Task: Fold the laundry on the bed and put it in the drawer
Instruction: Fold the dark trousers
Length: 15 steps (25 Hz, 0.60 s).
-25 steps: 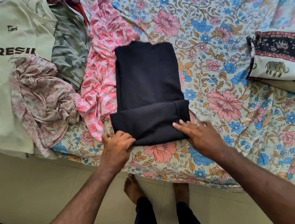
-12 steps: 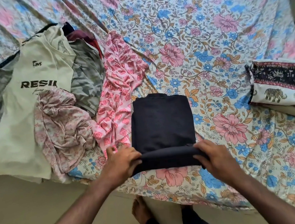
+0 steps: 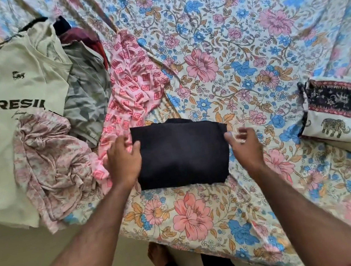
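Note:
A black garment (image 3: 181, 154), folded into a compact rectangle, lies on the floral bed sheet (image 3: 226, 49) near the bed's front edge. My left hand (image 3: 124, 161) is at its left edge, thumb touching the cloth and fingers relaxed. My right hand (image 3: 246, 148) hovers at its right edge with fingers loosely spread, holding nothing. Unfolded laundry lies to the left: a cream T-shirt (image 3: 21, 90) printed "RESIL", a grey camouflage piece (image 3: 86, 95), a pink patterned garment (image 3: 133, 87) and a crumpled pale floral one (image 3: 50, 161). No drawer is in view.
A pillow with an elephant print (image 3: 342, 116) sits at the bed's right side. The beige floor (image 3: 40, 248) runs along the front edge of the bed, with my feet (image 3: 158, 256) standing on it. The far half of the sheet is bare.
Both hands rolled the black garment's near end away from me, folding it into a shorter rectangle, then let go of it. The camera view has tilted further onto the bed.

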Motion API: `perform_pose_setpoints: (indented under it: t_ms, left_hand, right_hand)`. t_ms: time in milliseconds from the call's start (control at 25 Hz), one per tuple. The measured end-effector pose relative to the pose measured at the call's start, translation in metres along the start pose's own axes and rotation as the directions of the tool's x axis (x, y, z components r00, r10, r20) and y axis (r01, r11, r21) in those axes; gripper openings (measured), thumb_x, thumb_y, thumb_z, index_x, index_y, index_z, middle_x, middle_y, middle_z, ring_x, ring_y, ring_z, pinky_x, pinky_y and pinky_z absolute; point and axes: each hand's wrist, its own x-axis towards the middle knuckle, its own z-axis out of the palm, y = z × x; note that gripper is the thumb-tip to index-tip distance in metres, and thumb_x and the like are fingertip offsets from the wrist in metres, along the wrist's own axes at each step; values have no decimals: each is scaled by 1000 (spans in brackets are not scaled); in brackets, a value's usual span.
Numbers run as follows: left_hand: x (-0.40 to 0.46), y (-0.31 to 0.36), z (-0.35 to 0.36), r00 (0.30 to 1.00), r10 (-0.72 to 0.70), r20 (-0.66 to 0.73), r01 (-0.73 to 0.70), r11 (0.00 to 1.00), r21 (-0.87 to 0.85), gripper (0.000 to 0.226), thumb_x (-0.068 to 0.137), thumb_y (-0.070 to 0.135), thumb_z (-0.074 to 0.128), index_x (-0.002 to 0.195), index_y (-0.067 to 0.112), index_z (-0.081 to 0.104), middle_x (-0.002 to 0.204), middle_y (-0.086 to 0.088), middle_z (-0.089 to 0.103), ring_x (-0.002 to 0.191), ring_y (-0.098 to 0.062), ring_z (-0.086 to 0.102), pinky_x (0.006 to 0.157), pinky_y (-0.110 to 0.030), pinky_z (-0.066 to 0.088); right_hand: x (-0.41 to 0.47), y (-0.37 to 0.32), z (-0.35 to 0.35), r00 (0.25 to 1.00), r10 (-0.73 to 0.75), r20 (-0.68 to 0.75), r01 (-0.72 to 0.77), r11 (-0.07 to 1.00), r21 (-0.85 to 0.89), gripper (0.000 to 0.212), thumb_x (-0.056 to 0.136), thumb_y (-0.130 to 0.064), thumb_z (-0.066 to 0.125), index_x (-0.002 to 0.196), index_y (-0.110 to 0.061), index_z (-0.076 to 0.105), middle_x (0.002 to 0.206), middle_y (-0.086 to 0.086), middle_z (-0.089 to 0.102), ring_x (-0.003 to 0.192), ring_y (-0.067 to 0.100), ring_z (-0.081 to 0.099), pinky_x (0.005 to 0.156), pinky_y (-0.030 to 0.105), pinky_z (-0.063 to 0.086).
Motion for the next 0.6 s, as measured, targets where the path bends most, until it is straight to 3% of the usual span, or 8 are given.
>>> perform_pose_setpoints:
  t_ms: [80,200,320,440,600]
  left_hand:
    - [-32,-15,14,987,-153,41,152,988,37,40,90,55,64,111,22,58,108,0,62,101,-26,60,93,-51,50]
    - [-59,-22,31,970,-232,76,221,967,127,69,79,71,64,124,21,54,120,-2,62,110,-27,59,95,-51,51]
    - [-53,-13,43,917,-381,118,382,924,8,94,66,78,69,136,18,46,131,-4,59,121,-31,56,103,-53,47]
    - [-39,-7,48,848,-481,223,511,854,-97,103,47,87,65,127,22,57,124,1,67,115,-29,63,103,-53,47]
    - [-42,5,51,849,-467,248,487,873,-22,81,48,84,60,105,26,66,110,1,70,107,-29,65,98,-49,51]
  right_hand:
    - [-12,18,13,987,121,106,-121,993,-2,64,88,-54,73,136,-18,49,129,4,62,108,20,62,96,41,53]
    - [-16,29,35,973,166,163,-177,982,60,79,76,-60,82,134,-16,52,124,-1,63,111,19,63,100,42,54]
    - [-5,24,49,949,241,206,-279,942,186,97,53,-68,89,130,-17,60,119,-4,69,106,18,68,96,43,58]
    - [-1,18,54,940,148,307,-190,975,111,87,54,-65,89,125,-19,68,114,-6,73,103,15,70,93,41,59]
    - [-6,17,46,918,72,391,-160,967,198,62,77,-40,87,130,-18,62,122,-5,71,107,14,69,97,41,58]
